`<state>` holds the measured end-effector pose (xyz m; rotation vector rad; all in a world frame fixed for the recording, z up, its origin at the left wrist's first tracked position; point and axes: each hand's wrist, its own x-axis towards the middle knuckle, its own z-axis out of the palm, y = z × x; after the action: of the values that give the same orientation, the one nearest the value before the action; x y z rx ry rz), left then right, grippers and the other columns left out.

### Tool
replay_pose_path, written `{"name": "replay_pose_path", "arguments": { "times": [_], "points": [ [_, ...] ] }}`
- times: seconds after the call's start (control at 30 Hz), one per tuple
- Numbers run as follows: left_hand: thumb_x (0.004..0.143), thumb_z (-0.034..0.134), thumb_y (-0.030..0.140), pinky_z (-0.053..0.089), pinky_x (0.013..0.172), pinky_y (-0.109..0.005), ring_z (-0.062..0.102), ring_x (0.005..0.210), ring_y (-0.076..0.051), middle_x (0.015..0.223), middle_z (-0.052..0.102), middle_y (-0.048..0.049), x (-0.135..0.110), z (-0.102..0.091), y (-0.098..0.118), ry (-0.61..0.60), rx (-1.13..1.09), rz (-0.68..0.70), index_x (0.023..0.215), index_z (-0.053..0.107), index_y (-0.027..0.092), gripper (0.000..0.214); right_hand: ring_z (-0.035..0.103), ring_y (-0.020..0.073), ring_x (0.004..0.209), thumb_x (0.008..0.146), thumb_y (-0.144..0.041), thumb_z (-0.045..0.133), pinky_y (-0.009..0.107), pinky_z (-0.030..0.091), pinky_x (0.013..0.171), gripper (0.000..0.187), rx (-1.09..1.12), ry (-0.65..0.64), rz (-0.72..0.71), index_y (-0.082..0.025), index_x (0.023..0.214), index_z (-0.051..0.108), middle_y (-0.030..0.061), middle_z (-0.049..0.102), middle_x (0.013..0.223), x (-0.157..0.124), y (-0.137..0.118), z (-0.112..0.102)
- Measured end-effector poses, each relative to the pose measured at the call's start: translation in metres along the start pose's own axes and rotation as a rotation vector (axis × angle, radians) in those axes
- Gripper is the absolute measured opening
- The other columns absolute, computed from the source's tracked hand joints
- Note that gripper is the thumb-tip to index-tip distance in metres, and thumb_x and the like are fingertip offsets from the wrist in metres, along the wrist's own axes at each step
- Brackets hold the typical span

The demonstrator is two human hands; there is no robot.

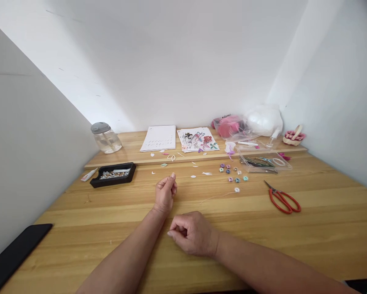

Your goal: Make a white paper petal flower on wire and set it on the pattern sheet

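My left hand (165, 192) hovers over the middle of the wooden table (324, 228), its fingers pinched together; whatever it pinches is too small to make out. Closer to me, my right hand (193, 233) rests on the table with its fingers curled and pinched in the same way. A thin pale strip (215, 197) lies on the wood to the right of my left hand, ending near a small white coil (236, 190). Several small coloured paper coils (234, 172) lie beyond it, and small white paper pieces (193, 176) are scattered behind my left hand.
Red scissors (283, 199) lie at the right. A black tray (113, 174) and glue tube (88, 175) sit at the left, a dark flat object (14, 255) near the left edge. The raised shelf holds a jar (106, 137), white sheets (159, 138), patterned paper (198, 139), clear box (264, 160), bags, small basket (293, 136).
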<state>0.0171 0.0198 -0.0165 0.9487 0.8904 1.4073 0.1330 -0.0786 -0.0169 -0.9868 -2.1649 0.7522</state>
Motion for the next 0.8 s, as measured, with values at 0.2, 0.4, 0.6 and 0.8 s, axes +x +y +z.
{"name": "replay_pose_path", "arguments": {
  "times": [0.2,0.4,0.6,0.8],
  "points": [
    [0.073,0.069,0.052,0.017,0.043,-0.021,0.028,0.041,-0.005,0.043,0.038,0.0055,0.012,-0.008,-0.003,0.234,0.103,0.083,0.053,0.048,0.016,0.046,0.047,0.0081,0.051,0.079,-0.02,0.058,0.02,0.036,0.054,0.007,0.001,0.029,0.02,-0.018,0.073,0.06,-0.0043,0.057,0.058,0.003,0.003,-0.002],
    [0.076,0.065,0.054,0.021,0.047,-0.022,0.03,0.045,-0.006,0.044,0.038,0.0047,0.013,-0.008,-0.002,0.282,0.206,0.116,0.053,0.051,0.016,0.047,0.046,0.0079,0.051,0.08,-0.02,0.058,0.02,0.034,0.054,0.008,0.013,0.023,0.013,-0.018,0.073,0.059,-0.0044,0.055,0.058,0.004,0.004,-0.003],
    [0.077,0.065,0.054,0.025,0.05,-0.023,0.033,0.048,-0.007,0.047,0.04,0.0038,0.014,-0.01,-0.003,0.247,0.212,0.136,0.054,0.052,0.016,0.046,0.044,0.0074,0.051,0.081,-0.02,0.058,0.019,0.033,0.054,0.008,0.035,0.026,0.031,-0.018,0.073,0.058,-0.0047,0.054,0.058,0.004,0.004,-0.002],
    [0.082,0.06,0.055,0.028,0.052,-0.022,0.037,0.052,-0.008,0.052,0.042,0.003,0.014,-0.012,-0.006,0.22,0.234,0.182,0.058,0.054,0.016,0.045,0.046,0.0078,0.053,0.081,-0.021,0.058,0.02,0.033,0.054,0.009,-0.011,-0.027,0.062,-0.018,0.073,0.057,-0.004,0.058,0.061,0.009,0.002,-0.002]
  ]
}}
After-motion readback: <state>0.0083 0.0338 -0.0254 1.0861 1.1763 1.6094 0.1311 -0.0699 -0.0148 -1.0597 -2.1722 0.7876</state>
